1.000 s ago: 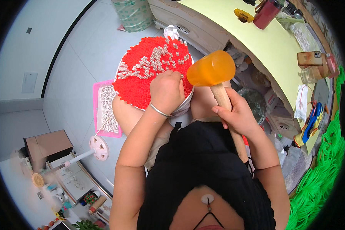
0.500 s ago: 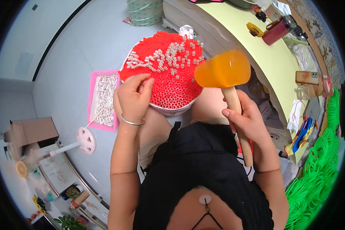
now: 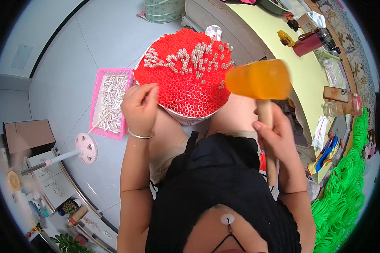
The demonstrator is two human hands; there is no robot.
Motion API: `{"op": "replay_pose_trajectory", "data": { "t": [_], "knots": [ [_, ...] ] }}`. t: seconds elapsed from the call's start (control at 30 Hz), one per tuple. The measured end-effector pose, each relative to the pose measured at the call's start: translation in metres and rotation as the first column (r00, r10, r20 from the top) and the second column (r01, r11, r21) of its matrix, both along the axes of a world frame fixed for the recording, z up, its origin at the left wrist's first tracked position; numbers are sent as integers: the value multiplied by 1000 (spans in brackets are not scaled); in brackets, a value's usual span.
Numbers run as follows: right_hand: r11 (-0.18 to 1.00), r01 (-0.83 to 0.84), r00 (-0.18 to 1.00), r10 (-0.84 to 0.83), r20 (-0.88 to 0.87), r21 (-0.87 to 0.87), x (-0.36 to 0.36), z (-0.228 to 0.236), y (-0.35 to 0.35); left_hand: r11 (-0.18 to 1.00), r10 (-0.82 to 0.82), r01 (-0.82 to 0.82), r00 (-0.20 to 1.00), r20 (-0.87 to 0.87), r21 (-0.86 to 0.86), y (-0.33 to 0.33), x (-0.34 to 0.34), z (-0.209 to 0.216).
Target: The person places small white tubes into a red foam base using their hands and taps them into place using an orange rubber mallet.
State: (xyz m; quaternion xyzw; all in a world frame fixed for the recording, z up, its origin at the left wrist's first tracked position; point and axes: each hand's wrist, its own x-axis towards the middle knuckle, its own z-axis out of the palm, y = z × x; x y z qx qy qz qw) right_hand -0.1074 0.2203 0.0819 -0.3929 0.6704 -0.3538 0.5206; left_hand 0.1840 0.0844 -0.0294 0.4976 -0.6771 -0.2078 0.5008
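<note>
A bundle of red tubes (image 3: 173, 82) stands upright, packed in a white bucket (image 3: 190, 119) between my knees. Short white pegs (image 3: 183, 61) stick out of several tubes at its far and right side. My right hand (image 3: 278, 134) grips the wooden handle of a mallet (image 3: 258, 80), its orange head raised beside the bundle's right edge. At the bundle's near left edge, my left hand (image 3: 140, 106) is closed with fingers curled; anything inside them is hidden. Left of the bucket, a pink basket (image 3: 124, 128) on the floor holds many loose white pegs (image 3: 114, 95).
On the right, a pale yellow tabletop (image 3: 299, 84) bears a red bottle (image 3: 310, 45), a phone (image 3: 336, 94) and a glass jar (image 3: 334, 109). Bright green tubing (image 3: 340, 185) piles up at lower right. A pole with a round pink disc (image 3: 86, 147) stands at left.
My left hand has drawn left, toward the basket side. The mallet in my right hand has shifted right, away from the tubes. The whole view has also shifted slightly.
</note>
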Motion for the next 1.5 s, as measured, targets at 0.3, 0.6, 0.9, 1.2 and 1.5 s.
{"op": "replay_pose_trajectory", "data": {
  "t": [0.3,0.6,0.9,1.2,1.5],
  "knots": [
    [983,-143,989,148,-33,112,-2,-4,-15,967,200,-191,979,-40,171,-6,55,-12],
    [989,128,975,-113,194,-68,-16,-12,6,999,-8,15,993,114,-52,4,10,-9],
    [983,183,960,-174,221,-19,-34,-41,16,893,-369,447,785,498,-42,2,-119,21],
    [985,172,931,-166,324,11,-38,-54,18,894,-391,424,572,721,147,-10,-136,34],
    [995,102,931,-98,352,6,-38,-62,22,840,-474,502,492,730,207,-31,-136,32]
  ]
}}
